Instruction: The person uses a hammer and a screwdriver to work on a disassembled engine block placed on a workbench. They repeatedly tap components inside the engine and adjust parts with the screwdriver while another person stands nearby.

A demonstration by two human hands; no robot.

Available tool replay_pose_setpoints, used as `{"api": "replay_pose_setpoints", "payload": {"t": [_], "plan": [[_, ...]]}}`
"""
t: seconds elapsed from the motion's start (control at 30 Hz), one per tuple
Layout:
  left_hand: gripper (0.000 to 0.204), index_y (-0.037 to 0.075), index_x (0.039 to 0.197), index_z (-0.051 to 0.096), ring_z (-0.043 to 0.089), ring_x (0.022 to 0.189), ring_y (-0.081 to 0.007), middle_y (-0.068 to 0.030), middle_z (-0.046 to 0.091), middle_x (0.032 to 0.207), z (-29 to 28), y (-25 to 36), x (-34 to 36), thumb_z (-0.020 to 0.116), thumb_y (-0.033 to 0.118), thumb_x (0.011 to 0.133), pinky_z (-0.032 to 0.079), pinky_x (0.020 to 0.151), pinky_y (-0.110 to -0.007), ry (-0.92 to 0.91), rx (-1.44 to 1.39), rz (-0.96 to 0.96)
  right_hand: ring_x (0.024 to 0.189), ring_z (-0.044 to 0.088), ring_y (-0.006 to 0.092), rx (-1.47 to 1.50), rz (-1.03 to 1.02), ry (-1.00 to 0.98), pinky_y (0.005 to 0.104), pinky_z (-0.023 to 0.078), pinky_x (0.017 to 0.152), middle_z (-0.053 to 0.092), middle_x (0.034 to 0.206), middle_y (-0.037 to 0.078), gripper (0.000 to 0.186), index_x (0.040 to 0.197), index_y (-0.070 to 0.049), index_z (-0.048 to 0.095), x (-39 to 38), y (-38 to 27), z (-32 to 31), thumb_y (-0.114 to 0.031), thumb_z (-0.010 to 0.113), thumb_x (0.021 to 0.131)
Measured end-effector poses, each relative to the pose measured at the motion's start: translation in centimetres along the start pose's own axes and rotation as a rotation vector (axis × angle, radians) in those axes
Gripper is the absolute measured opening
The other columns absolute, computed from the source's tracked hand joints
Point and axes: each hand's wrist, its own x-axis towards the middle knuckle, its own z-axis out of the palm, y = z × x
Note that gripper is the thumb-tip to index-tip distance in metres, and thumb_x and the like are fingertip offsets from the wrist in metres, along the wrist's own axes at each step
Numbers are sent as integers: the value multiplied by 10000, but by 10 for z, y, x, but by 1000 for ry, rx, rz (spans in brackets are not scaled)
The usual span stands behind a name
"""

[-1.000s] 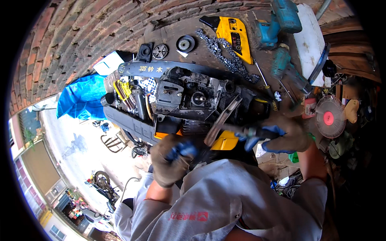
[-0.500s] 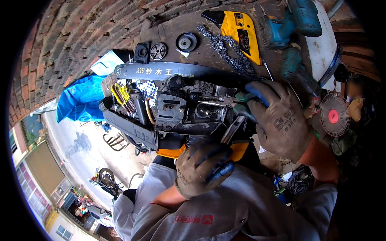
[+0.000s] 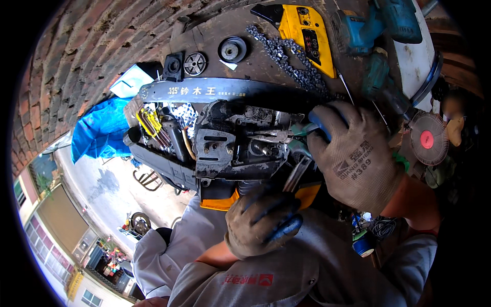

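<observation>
Chainsaw body point(image 3: 240, 148), gloved hands gripping, tool tray point(image 3: 153, 128)

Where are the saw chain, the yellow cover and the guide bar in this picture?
Saw chain point(image 3: 294, 61): head view, on the heaped links.
Yellow cover point(image 3: 299, 23): head view, on its flat yellow face.
Guide bar point(image 3: 240, 91): head view, mid-length on the dark blade.
</observation>
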Motion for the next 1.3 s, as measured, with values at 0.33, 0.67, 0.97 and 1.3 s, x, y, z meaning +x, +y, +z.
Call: {"api": "replay_pose_setpoints", "payload": {"t": [0.33, 0.67, 0.97, 1.3], "plan": [[323, 128, 982, 757, 673, 1048, -286, -38, 727, 1083, -2, -2, -2, 855, 263, 705, 590, 835, -365, -52, 20, 9, 1196, 516, 314, 28, -16, 172, 460, 418, 932, 581, 1295, 172, 253, 989, -38, 699, -2, -4, 15, -195, 626, 804], [318, 155, 926, 762, 671, 1055, -295, -53, 729, 1094, 2, -4, -14, 870, 285, 656, 588, 848, -374, -14, 13, -46, 988, 612, 351, -323, -347, 394, 448, 524, 759, 639, 1159, 240, 440, 1063, 128, 709, 6, -15, 0, -197, 626, 778], [301, 135, 880, 743, 674, 1052, -314, -81, 729, 1099, -5, -6, -8, 870, 260, 636, 589, 848, -404, -45, -5, 22, 856, 579, 264, -255, -167, 214, 398, 463, 662, 668, 1058, 152, 265, 914, 24, 745, 9, -23, -20, -202, 636, 828], [361, 92, 958, 745, 698, 1005, -327, -96, 722, 1063, -1, -3, -5, 860, 247, 652, 595, 807, -395, 2, -7, 16, 954, 567, 245, -300, -183, 331, 349, 468, 753, 641, 1160, 128, 336, 1064, -16, 731, 8, -24, -7, -243, 634, 836]]}}
